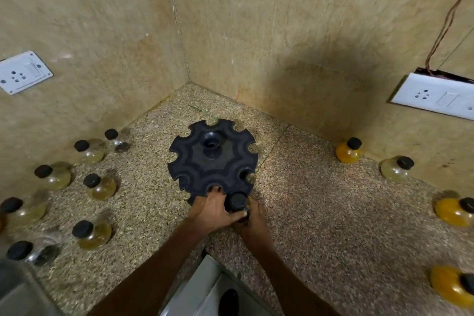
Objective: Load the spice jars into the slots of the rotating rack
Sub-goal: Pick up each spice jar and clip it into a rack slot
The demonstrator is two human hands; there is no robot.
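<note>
A black round rack with open slots around its rim stands in the corner of the counter; the slots I can see hold nothing. At the rack's near edge a spice jar with a black cap sits between both hands. My left hand grips the jar from the left, with fingertips touching the rack's rim. My right hand holds the jar from the right. The jar's glass body is mostly hidden by my fingers.
Several black-capped jars stand on the counter at the left, among them one with pale yellow contents. More jars stand at the right, one orange. Switch plates sit on the walls. The counter's front edge is notched below my arms.
</note>
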